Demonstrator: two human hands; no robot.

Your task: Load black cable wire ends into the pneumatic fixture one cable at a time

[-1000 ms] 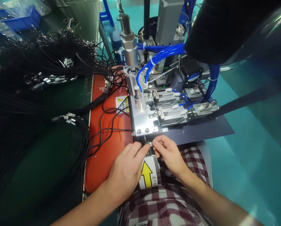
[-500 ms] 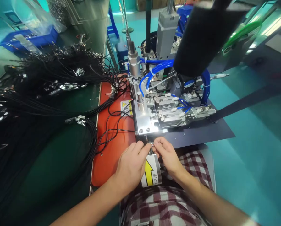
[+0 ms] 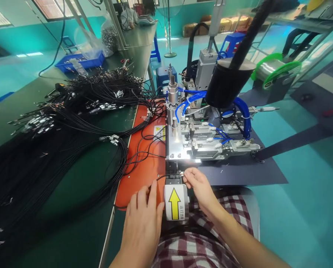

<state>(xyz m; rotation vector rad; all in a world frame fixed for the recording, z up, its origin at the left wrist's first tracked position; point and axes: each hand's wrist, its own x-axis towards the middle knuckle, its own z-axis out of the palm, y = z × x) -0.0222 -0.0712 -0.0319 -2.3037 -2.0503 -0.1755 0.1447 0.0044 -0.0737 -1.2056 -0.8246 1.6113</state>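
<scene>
arms: bare, no sleeves | hands: no gloves | clothing: red-and-white checked fabric (image 3: 194,242)

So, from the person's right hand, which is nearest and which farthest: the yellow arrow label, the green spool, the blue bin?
1. Yellow arrow label: just left of and below the right hand.
2. Green spool: far up on the right.
3. Blue bin: far back left on the bench, farthest.
</scene>
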